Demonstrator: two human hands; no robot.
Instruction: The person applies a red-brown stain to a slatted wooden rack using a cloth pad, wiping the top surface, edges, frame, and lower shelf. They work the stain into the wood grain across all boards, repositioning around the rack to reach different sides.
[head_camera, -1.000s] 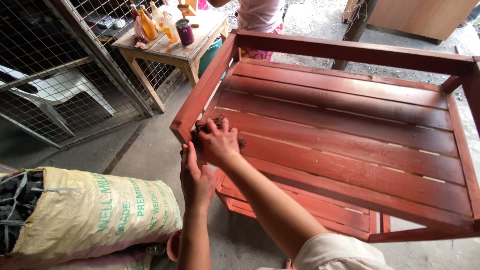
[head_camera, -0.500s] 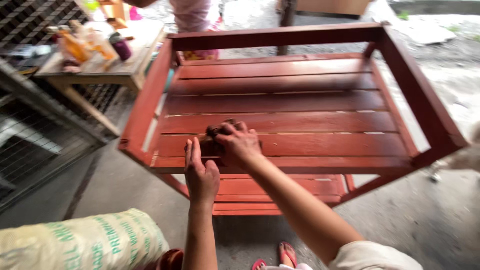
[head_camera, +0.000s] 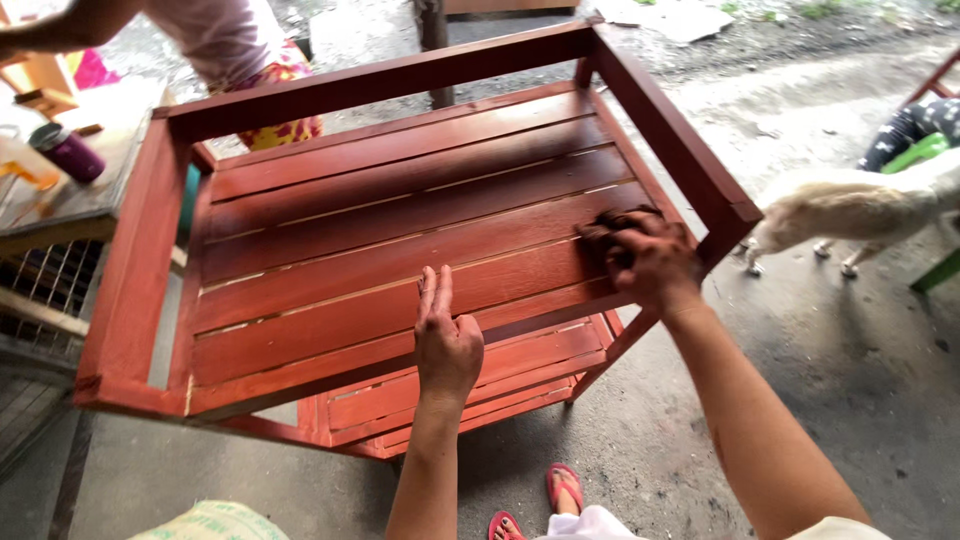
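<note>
The right hand (head_camera: 648, 262), fingers curled over a dark stained rag (head_camera: 610, 225), presses it against the red slatted shelf (head_camera: 400, 230) near its right rail, having swept across from the left end half a second earlier. The left hand (head_camera: 447, 340) lies flat, fingers together, on the front slat, steadying the frame. Beyond the shelf, another person in a pink top (head_camera: 235, 35) stands by a cluttered worktop (head_camera: 80, 195); a pale dog (head_camera: 850, 205) passes at right.
</note>
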